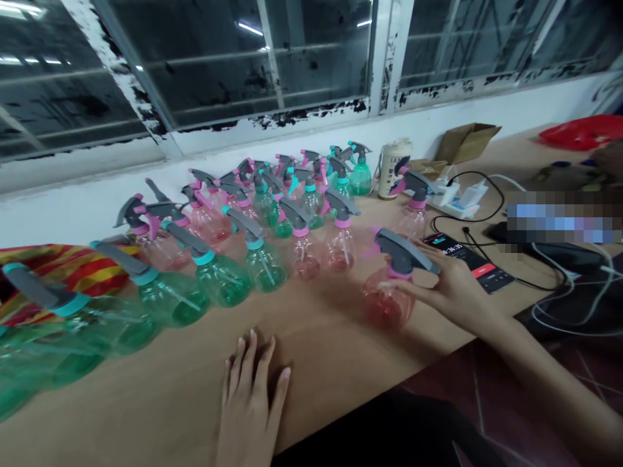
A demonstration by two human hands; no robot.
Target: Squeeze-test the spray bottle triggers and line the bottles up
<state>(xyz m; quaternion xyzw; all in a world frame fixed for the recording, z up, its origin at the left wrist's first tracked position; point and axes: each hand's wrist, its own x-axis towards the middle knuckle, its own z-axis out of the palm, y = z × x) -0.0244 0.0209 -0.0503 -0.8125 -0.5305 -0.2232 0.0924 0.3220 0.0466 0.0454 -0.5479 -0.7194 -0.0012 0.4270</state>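
Tabletop, right hand curled round bottle

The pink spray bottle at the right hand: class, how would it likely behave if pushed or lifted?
The pink spray bottle would probably be light: its see-through body looks like plastic. Its smooth, rounded sides might slip in the right hand. Pushed at its grey spray head, it could tip, since that part sits high and juts sideways.

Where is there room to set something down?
Bare tabletop runs from the left fingers to the pink bottle in the right fingers, and leftward, nearer than the green bottles. Crowded: the bottle rows toward the windows, and around the phone and power strip.
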